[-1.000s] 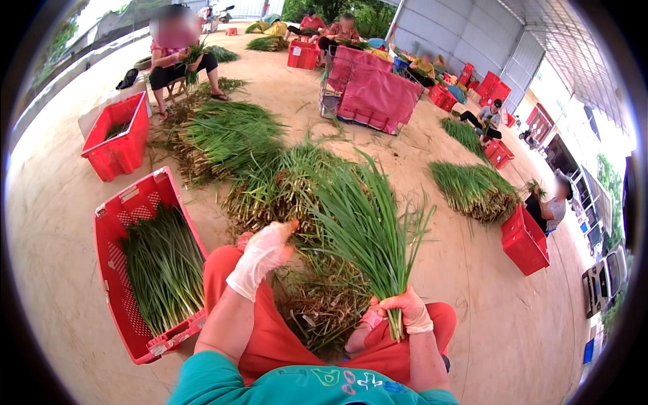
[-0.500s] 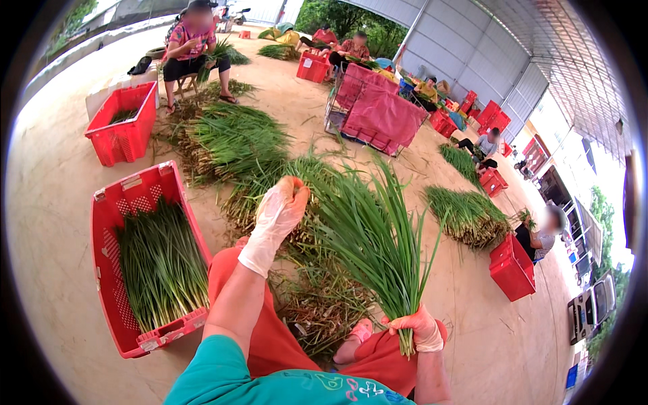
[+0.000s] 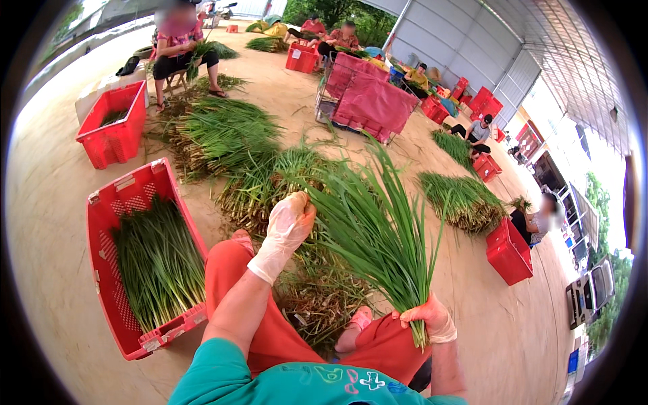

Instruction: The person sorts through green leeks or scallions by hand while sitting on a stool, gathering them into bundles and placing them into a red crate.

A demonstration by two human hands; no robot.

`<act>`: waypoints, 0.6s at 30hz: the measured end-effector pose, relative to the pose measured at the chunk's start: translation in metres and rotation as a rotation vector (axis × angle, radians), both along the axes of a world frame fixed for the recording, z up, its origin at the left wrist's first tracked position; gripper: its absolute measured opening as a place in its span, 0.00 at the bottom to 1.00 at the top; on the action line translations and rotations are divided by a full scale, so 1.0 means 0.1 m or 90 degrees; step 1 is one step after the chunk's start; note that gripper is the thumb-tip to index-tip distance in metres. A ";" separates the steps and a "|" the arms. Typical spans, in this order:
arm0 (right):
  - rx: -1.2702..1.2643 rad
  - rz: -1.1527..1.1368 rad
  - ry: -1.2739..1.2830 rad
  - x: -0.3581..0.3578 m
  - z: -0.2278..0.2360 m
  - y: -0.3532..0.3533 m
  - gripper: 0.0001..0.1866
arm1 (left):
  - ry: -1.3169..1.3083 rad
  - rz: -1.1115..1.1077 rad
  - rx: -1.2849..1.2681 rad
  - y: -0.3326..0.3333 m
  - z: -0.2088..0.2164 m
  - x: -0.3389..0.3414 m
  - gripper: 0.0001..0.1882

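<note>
In my right hand (image 3: 429,320), which wears a thin pale glove, is a bunch of garlic chives (image 3: 388,239). The fingers wrap round the pale stem ends above my right thigh, and the long green leaves fan up and to the left. My left hand (image 3: 290,217), gloved too, has its fingers pinched together beside the leaves on the bunch's left side. Whatever lies between those fingertips is too small to make out. To my left stands a red crate (image 3: 96,253) with chives (image 3: 162,263) laid lengthwise in it.
Loose trimmings (image 3: 324,297) cover the floor between my feet. Beyond lie chive heaps (image 3: 226,135) and another heap (image 3: 462,201) at right. A cart with pink cloth (image 3: 374,104) stands ahead. Several people sit working around, near red crates (image 3: 509,251).
My left hand has come down a little, fingers still pinched. My right hand has shifted slightly right and up with the bunch. The whole view has moved slightly.
</note>
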State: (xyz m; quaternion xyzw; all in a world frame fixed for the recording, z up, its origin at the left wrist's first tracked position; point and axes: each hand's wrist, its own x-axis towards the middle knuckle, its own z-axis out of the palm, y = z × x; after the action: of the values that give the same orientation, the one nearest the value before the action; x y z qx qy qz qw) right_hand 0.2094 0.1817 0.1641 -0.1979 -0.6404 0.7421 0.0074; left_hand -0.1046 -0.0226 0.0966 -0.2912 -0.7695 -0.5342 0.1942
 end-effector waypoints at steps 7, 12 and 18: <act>0.005 -0.043 -0.036 0.27 0.07 0.01 0.27 | -0.494 -0.248 0.380 -0.13 -0.18 -0.25 0.12; -0.034 -0.051 -0.015 0.50 0.08 0.05 0.32 | -0.253 -0.220 0.097 -0.20 -0.26 -0.21 0.15; -0.055 -0.091 -0.023 0.78 0.13 0.03 0.30 | -0.106 -0.250 0.004 0.18 0.16 0.29 0.19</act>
State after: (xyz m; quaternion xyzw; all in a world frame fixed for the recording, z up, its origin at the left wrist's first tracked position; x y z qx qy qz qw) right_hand 0.2876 0.1848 0.1772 -0.2564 -0.5921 0.7629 0.0404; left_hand -0.0752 -0.0049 0.1122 -0.3897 -0.7099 -0.5862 0.0231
